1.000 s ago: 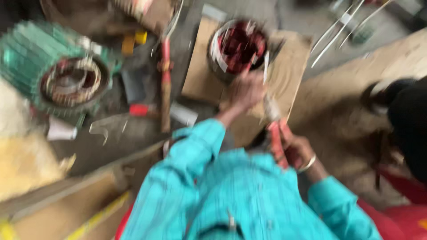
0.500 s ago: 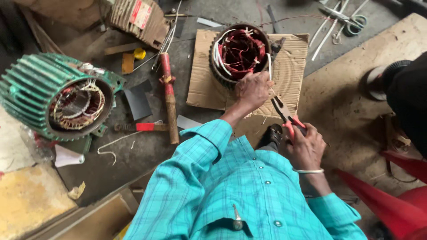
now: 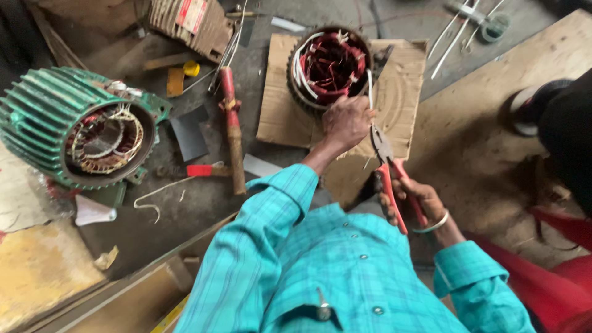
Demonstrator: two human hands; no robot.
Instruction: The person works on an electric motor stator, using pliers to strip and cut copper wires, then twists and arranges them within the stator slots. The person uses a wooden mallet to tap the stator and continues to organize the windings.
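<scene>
From my feed the light is soft, even daylight, fairly bright, with only faint shadows on the floor (image 3: 481, 148). No glare. The centre is sharp; I see slight softness and wide-angle stretching toward the edges, and the top-right corner goes dark.

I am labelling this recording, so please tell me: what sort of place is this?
Probably a motor repair workshop. A green finned motor housing with exposed windings lies on the floor, another stator sits on cardboard, and the right hand holds red-handled pliers.

Left hand (image 3: 346, 121) fisted forward; right hand (image 3: 414, 196) gripping.
</scene>
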